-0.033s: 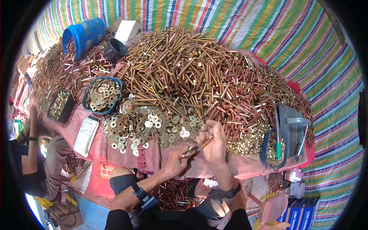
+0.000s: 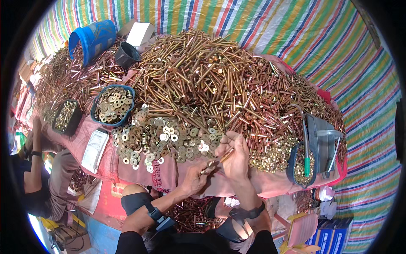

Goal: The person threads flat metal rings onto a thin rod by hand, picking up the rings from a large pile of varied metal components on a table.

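Note:
Just in front of the washer pile, my left hand [image 2: 195, 178] is closed, with a small dull metal piece [image 2: 211, 163] at its fingertips; its exact kind is hard to make out. Close on its right, my right hand [image 2: 237, 160] is turned palm inward with curled fingers. It grips a thin brass-coloured rod [image 2: 227, 155] that slants down toward the left fingertips. Flat round washers [image 2: 160, 137] lie spread beyond my left hand. Small brass-coloured nuts [image 2: 275, 156] are heaped to the right of my right hand.
A large mound of coppery metal rods [image 2: 190, 80] covers the far side. A blue-rimmed tub of washers [image 2: 94, 111], a dark tray of nuts [image 2: 79, 118] and a blue bucket [image 2: 91, 40] stand left. Right are a tub of nuts [image 2: 292, 171] and a grey container [image 2: 323, 144]. Another person's arm [image 2: 36, 156] shows left.
The rod in my right hand has slid down and left toward my left fingertips, and the right fingers have shifted slightly with it. My left hand stays nearly where it was.

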